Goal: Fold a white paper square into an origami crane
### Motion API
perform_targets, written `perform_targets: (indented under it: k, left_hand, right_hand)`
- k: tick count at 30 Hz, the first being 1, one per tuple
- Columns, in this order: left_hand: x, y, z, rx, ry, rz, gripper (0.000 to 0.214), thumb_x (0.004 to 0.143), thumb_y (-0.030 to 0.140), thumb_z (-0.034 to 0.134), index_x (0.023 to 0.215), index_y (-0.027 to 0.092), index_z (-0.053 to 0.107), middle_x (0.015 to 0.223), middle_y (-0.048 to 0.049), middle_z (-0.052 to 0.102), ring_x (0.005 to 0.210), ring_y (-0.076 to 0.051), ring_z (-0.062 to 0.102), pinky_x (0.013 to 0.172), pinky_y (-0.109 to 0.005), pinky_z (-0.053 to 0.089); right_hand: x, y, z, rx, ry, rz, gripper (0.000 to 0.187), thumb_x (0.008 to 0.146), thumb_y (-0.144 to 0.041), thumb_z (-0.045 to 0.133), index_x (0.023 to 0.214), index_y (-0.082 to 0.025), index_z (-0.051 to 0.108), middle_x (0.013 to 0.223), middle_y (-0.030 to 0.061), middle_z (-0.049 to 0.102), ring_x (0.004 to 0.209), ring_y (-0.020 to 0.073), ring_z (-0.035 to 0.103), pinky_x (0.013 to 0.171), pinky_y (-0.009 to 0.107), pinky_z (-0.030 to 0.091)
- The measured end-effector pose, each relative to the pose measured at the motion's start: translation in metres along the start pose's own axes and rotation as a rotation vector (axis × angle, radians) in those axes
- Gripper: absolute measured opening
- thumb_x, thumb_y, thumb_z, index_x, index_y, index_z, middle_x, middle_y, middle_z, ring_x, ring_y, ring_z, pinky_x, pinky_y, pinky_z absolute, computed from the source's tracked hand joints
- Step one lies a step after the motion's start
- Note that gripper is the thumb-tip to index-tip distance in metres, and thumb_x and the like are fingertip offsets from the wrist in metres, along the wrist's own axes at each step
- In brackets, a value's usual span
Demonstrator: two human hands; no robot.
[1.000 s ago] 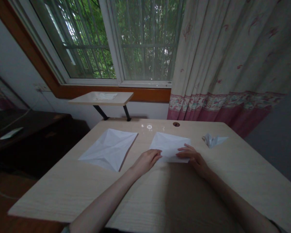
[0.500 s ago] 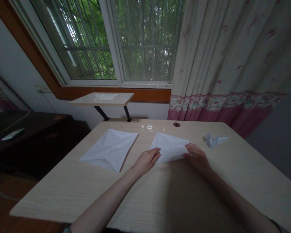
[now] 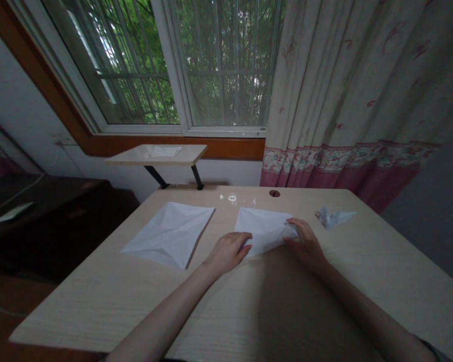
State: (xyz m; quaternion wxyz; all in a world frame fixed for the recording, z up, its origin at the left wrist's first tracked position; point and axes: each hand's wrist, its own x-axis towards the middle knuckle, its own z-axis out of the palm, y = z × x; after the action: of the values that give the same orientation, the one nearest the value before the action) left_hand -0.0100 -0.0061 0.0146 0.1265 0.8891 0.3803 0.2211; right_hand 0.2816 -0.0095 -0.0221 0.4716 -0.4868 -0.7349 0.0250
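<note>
Between my hands, a white paper sheet point(image 3: 264, 230) lies on the pale wood-grain desk point(image 3: 98, 306), with its near edge bent up. My left hand point(image 3: 228, 251) grips that sheet's lower left edge, and my right hand point(image 3: 305, 244) pinches its right corner. To the left, a creased white paper sheet point(image 3: 169, 234) lies flat, apart from my left hand. A small folded paper figure point(image 3: 334, 217) sits at the right, beyond my right hand and not touching it.
A round cable hole point(image 3: 274, 193) marks the desk's far edge. Behind it stands a small board shelf point(image 3: 158, 154) on dark legs, holding a paper. A dark wooden cabinet point(image 3: 49, 211) stands left, and a floral curtain point(image 3: 347, 90) hangs right.
My right hand has moved up along the sheet's right side to its corner. The sheet's near part has lifted and drawn in, so it looks narrower. The view has shifted slightly.
</note>
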Motion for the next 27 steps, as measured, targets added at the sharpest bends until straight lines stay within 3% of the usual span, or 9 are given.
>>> perform_targets:
  k: [6,13,20,27]
  left_hand:
    - [-0.001,0.007,-0.004,0.023,-0.040,0.019,0.029,0.096,0.031,0.056,0.124,0.022,0.056,0.122,-0.0060,0.070,0.109,-0.024,0.067,0.098,-0.038,0.051]
    - [-0.003,0.008,0.000,0.073,-0.070,0.061,0.033,0.096,0.037,0.057,0.126,0.023,0.053,0.123,-0.0048,0.070,0.107,-0.025,0.068,0.094,-0.037,0.052]
    - [-0.005,0.012,0.002,0.077,-0.064,0.100,0.036,0.097,0.042,0.054,0.127,0.023,0.053,0.126,-0.0045,0.068,0.107,-0.025,0.068,0.095,-0.038,0.052]
    - [-0.007,0.020,0.000,0.088,-0.046,0.150,0.031,0.099,0.034,0.046,0.125,0.021,0.057,0.119,-0.0067,0.071,0.097,-0.023,0.072,0.088,-0.036,0.056]
  right_hand:
    - [-0.005,0.001,0.006,-0.033,0.002,0.042,0.072,0.086,-0.056,0.061,0.143,-0.019,0.038,0.136,0.0194,0.050,0.126,0.0365,0.048,0.104,0.059,0.041]
    - [-0.010,0.000,0.006,-0.107,-0.066,-0.014,0.086,0.085,-0.061,0.058,0.152,-0.022,0.021,0.145,0.0191,0.043,0.131,0.0392,0.044,0.106,0.059,0.037]
    - [-0.012,-0.016,0.006,-0.198,-0.042,-0.065,0.080,0.092,-0.055,0.050,0.154,-0.020,0.014,0.147,0.0193,0.041,0.134,0.0374,0.041,0.109,0.059,0.034]
    - [-0.015,-0.023,0.010,-0.204,-0.020,-0.048,0.076,0.095,-0.051,0.047,0.155,-0.023,0.010,0.152,0.0175,0.035,0.138,0.0374,0.037,0.111,0.059,0.033]
